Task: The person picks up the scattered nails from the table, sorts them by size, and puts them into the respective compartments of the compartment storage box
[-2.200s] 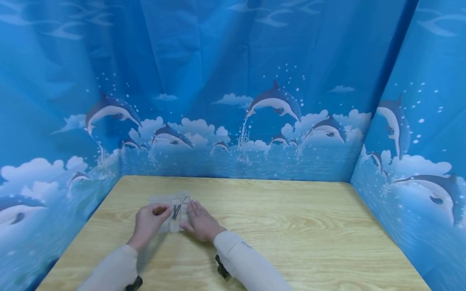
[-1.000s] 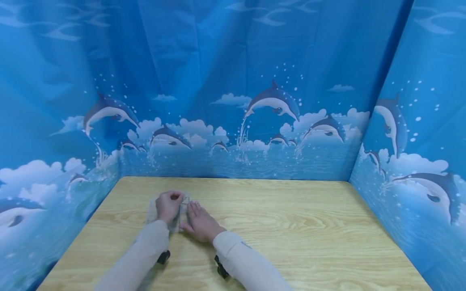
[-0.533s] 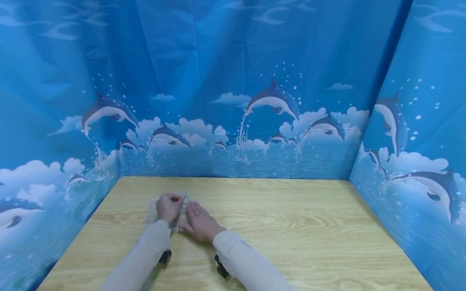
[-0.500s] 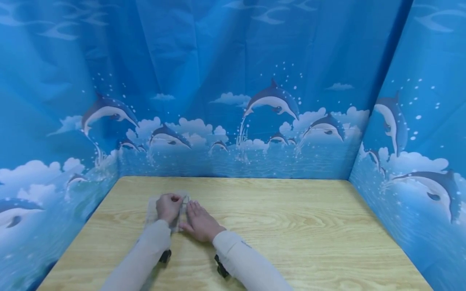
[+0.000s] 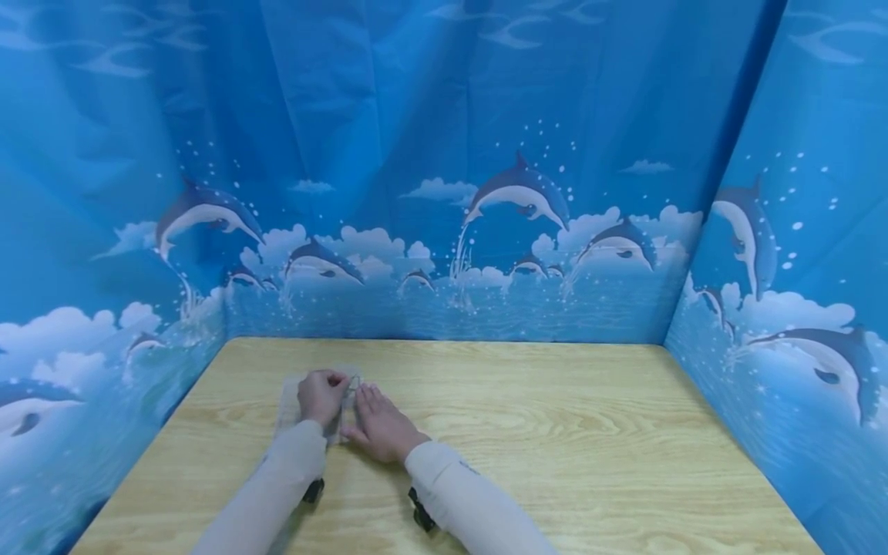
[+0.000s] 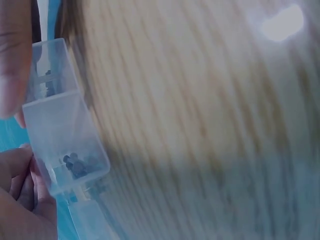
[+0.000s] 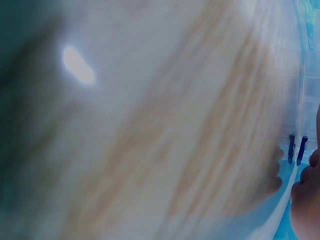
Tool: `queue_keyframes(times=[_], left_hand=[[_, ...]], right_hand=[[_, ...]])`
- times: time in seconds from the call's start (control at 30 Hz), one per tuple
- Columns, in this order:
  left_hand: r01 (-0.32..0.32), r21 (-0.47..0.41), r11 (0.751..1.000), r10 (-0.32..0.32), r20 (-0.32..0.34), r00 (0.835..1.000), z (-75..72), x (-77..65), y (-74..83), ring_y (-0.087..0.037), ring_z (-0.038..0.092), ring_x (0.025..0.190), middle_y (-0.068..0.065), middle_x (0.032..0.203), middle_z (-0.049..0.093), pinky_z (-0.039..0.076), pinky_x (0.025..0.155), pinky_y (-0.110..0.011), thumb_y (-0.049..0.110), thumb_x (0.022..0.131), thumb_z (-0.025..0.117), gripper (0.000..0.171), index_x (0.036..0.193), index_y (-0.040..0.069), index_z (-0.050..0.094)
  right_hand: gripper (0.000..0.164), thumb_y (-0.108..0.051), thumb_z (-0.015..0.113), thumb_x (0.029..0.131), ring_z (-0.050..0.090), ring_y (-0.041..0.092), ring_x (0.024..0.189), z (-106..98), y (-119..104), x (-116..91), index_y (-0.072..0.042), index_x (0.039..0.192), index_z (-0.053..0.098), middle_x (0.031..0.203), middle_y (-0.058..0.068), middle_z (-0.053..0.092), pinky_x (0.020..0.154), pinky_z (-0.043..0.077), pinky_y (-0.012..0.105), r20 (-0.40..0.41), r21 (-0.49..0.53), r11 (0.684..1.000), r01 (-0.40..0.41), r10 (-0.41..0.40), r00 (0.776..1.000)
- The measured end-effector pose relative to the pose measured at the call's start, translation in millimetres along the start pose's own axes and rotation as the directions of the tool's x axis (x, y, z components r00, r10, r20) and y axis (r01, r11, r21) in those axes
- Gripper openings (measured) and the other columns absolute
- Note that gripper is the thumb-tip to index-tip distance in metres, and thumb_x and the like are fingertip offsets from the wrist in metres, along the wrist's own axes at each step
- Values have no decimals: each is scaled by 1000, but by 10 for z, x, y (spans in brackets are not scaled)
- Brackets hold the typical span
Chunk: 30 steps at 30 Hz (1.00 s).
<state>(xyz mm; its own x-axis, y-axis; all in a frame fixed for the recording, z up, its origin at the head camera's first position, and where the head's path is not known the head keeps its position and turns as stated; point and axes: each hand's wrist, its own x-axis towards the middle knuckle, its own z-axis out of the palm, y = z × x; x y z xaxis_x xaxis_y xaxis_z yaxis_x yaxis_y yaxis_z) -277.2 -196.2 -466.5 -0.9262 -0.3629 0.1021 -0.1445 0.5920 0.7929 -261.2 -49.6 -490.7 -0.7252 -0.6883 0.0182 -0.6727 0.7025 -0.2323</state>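
A clear plastic compartment box lies on the wooden table, its lid spread out to the left. My left hand reaches over its far end, thumb and forefinger pinched together. A thin dark line beside the fingertips looks like a screw, though the pinch itself is mostly hidden. My right hand lies along the box's right side with straight fingers, touching it. In the left wrist view, dark screws show through the box wall. Two dark screws appear at the right edge of the right wrist view.
The light wooden table extends to the right of the box. A blue curtain with printed dolphins hangs behind the table and along both sides. Dark wrist straps show under the pale sleeves.
My left hand has moved from the box's near-left part to its far end, covering the screws seen there earlier. In the last half second it barely moves. My right hand stays against the box.
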Motion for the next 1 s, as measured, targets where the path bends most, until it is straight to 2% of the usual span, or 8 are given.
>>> queue_keyframes(times=[0.23,0.47,0.73,1.0], left_hand=[[-18,5,1000,18,-9,1000,-5,-13,-2,-31,65,87,-19,94,70,52,78,-44,10,91,65,14,97,-2,70],[-8,12,1000,8,2,1000,-3,16,-18,-29,65,85,-16,91,70,52,76,-44,11,91,65,14,96,-1,71],[-8,2,1000,7,8,1000,27,40,-29,-30,64,86,-17,92,70,51,76,-44,10,91,65,13,95,-1,70],[-22,7,1000,21,25,999,-24,23,-19,-29,63,83,-16,90,70,51,75,-42,10,90,65,13,95,-1,70]], right_hand=[[71,-51,27,102,12,25,146,7,2,2,0,151,16,158,16,15,118,14,31,-4,-10,1000,5,-5,1000],[71,-51,27,102,13,26,146,12,-4,1,0,151,17,158,16,16,118,15,31,-4,3,1000,1,-1,1000],[72,-52,30,101,12,26,147,-17,6,-3,-1,151,16,158,16,15,118,15,32,9,53,998,-20,20,1000],[75,-54,26,101,9,27,147,-34,-2,-20,-1,152,11,159,16,11,118,14,33,47,160,985,-63,56,997]])
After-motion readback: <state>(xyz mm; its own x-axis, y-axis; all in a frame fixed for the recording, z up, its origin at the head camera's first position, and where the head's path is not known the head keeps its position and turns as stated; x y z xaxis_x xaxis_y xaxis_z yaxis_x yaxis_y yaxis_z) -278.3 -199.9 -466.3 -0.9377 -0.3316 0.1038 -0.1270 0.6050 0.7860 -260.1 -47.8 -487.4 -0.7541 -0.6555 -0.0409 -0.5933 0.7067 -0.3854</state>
